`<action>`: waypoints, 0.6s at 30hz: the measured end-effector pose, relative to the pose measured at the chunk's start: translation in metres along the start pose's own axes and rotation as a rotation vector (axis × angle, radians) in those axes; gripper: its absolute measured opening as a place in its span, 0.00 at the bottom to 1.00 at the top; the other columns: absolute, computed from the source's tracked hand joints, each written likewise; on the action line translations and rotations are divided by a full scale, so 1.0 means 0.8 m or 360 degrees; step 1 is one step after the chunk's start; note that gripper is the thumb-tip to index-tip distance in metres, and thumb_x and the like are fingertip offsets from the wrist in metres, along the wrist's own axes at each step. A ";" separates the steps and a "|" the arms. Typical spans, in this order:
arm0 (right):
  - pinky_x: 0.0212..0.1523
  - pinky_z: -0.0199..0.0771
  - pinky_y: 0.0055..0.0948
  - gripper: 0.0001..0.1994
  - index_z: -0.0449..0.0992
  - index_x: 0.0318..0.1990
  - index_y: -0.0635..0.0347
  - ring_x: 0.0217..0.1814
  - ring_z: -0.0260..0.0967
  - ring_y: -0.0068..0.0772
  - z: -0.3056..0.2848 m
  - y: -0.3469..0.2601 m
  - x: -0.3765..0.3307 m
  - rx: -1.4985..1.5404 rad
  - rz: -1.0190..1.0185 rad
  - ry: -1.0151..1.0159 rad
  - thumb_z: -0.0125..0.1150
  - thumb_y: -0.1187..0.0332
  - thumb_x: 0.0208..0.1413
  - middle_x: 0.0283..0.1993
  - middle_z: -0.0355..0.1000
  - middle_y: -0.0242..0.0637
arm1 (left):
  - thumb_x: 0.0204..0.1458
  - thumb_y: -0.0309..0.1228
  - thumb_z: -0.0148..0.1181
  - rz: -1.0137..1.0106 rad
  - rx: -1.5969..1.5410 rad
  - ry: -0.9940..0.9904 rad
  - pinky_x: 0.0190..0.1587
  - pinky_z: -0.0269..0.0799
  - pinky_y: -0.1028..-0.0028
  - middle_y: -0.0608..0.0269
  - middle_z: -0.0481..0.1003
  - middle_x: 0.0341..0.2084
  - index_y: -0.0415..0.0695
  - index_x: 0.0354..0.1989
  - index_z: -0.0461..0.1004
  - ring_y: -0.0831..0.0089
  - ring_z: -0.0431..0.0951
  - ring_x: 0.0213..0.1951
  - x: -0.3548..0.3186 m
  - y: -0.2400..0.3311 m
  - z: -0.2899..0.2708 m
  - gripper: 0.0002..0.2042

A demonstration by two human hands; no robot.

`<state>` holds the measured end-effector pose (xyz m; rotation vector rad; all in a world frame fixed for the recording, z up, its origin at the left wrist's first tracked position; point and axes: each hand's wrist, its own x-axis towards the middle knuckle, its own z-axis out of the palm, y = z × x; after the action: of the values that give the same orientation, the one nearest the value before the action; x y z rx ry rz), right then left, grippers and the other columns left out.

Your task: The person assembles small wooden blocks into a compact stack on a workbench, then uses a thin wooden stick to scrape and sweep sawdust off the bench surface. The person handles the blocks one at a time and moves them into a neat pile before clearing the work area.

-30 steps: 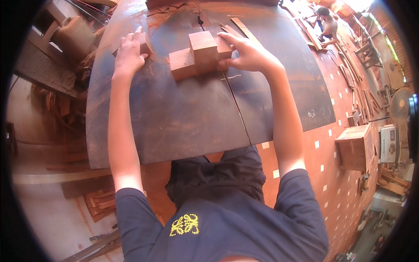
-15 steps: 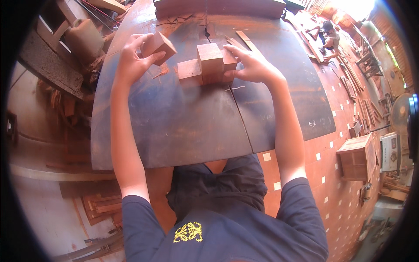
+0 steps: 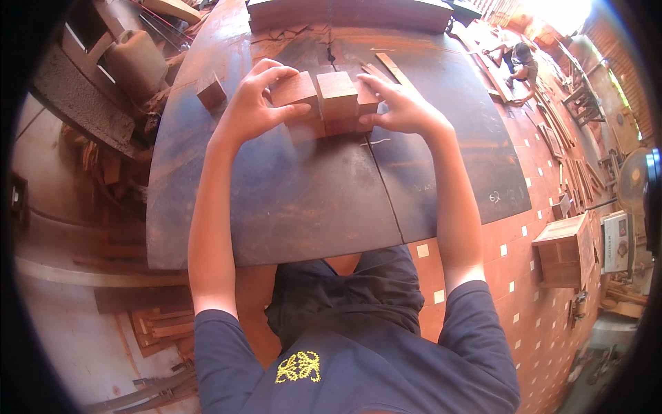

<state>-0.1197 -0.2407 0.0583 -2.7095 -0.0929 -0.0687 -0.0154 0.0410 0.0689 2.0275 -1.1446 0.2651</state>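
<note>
Wooden blocks stand side by side on a dark table [image 3: 310, 200], the middle block [image 3: 336, 88] at the heart of the cluster. Just left of the middle block, a person's left hand [image 3: 252, 109] pinches the left block [image 3: 293, 90], thumb on the near face and fingers curled over the far side. Beneath it sits a low block [image 3: 305, 130]; whether the two touch cannot be told. Close on the right of the middle block, the right hand [image 3: 407, 110] pinches the right block [image 3: 367, 99] between thumb and fingertips, its other fingers partly hidden. A loose block [image 3: 210, 91] lies on the table well left of the middle block. Beyond the middle block and to its right lie thin slats [image 3: 397, 73]; nearer the person, a narrow slit [image 3: 383, 183] runs to the table's edge. A long beam [image 3: 352, 15] spans the table's far side, beyond the middle block. Far to the right of the middle block, another person [image 3: 522, 67] is low to the tiled floor [image 3: 493, 276], and a wooden box [image 3: 565, 252] stands nearer the camera wearer. Well left of the middle block, off the table, is a dusty jug [image 3: 138, 61].
</note>
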 end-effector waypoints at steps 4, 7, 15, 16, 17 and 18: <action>0.63 0.68 0.40 0.43 0.59 0.73 0.47 0.66 0.68 0.46 -0.004 -0.002 -0.002 -0.0034 0.0012 -0.0003 0.70 0.48 0.50 0.64 0.71 0.46 | 0.43 0.37 0.78 -0.0018 -0.0062 -0.0021 0.44 0.73 0.71 0.63 0.75 0.45 0.40 0.51 0.78 0.68 0.76 0.47 0.002 -0.002 0.002 0.27; 0.62 0.69 0.40 0.43 0.60 0.72 0.48 0.65 0.69 0.46 -0.002 0.003 -0.003 -0.0046 -0.0058 0.0050 0.70 0.48 0.50 0.63 0.71 0.47 | 0.45 0.40 0.77 -0.0095 -0.0137 -0.0098 0.57 0.69 0.69 0.63 0.73 0.49 0.41 0.53 0.76 0.68 0.73 0.54 0.000 -0.001 0.007 0.28; 0.62 0.69 0.40 0.40 0.62 0.70 0.49 0.62 0.70 0.48 -0.009 -0.013 -0.008 0.0060 0.0037 -0.0020 0.69 0.50 0.50 0.60 0.72 0.50 | 0.45 0.40 0.77 -0.0021 -0.0192 -0.0042 0.59 0.68 0.69 0.62 0.73 0.49 0.41 0.54 0.76 0.68 0.73 0.55 -0.001 -0.008 0.018 0.29; 0.61 0.69 0.41 0.40 0.63 0.69 0.50 0.62 0.70 0.48 -0.008 -0.012 -0.008 0.0042 -0.0002 0.0036 0.70 0.50 0.49 0.60 0.72 0.50 | 0.45 0.40 0.77 0.0000 -0.0178 -0.0034 0.60 0.68 0.69 0.62 0.73 0.49 0.41 0.54 0.76 0.68 0.73 0.55 -0.001 -0.006 0.019 0.29; 0.61 0.70 0.41 0.39 0.64 0.69 0.51 0.62 0.70 0.48 -0.005 -0.010 -0.007 0.0023 -0.0041 0.0091 0.70 0.50 0.49 0.60 0.72 0.50 | 0.45 0.41 0.77 -0.0021 -0.0168 -0.0045 0.60 0.68 0.69 0.63 0.74 0.49 0.41 0.54 0.76 0.68 0.73 0.55 0.000 -0.005 0.019 0.29; 0.61 0.70 0.41 0.39 0.65 0.68 0.51 0.62 0.70 0.48 0.000 -0.006 -0.006 0.0005 -0.0080 0.0146 0.70 0.50 0.49 0.60 0.72 0.50 | 0.45 0.41 0.77 -0.0044 -0.0157 -0.0057 0.60 0.68 0.68 0.63 0.74 0.49 0.41 0.55 0.75 0.68 0.73 0.55 0.000 -0.004 0.018 0.29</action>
<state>-0.1253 -0.2366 0.0604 -2.6964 -0.1337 -0.2075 -0.0155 0.0323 0.0575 1.9664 -1.1289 0.1561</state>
